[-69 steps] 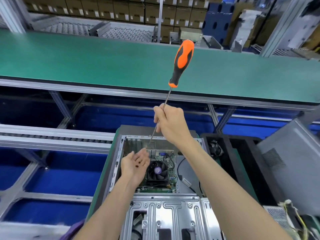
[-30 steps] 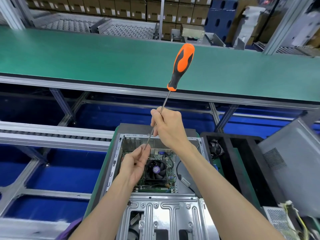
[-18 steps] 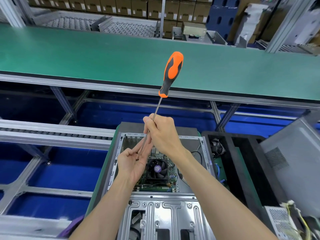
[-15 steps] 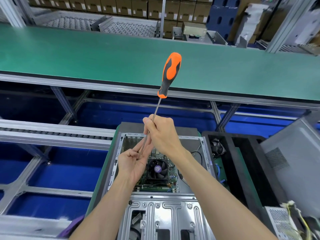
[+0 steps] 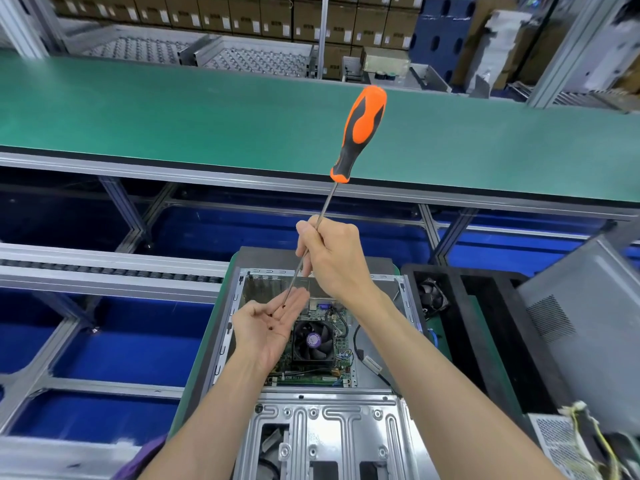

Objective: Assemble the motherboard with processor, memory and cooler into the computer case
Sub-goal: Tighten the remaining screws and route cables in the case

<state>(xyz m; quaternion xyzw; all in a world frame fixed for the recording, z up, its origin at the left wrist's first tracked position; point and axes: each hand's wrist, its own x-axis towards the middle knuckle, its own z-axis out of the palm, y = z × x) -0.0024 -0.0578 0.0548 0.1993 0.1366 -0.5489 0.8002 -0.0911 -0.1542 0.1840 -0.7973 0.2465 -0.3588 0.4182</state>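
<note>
Orange-and-black rubbery handle tops the long thin steel screwdriver point(image 5: 360, 133), which the right hand point(image 5: 332, 258) grips by its shaft. Its tip touches the left hand point(image 5: 270, 323), now flattened out palm-up with small dark screws point(image 5: 270, 328) on it, where half a second ago its fingers curled around the tip. Below lies the open grey sheet-metal computer case point(image 5: 311, 431), green motherboard with black finned cooler point(image 5: 313, 341) inside.

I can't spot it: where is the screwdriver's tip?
In the head view, the screwdriver tip hangs centre-frame over the upturned left hand, above the computer case.
</note>
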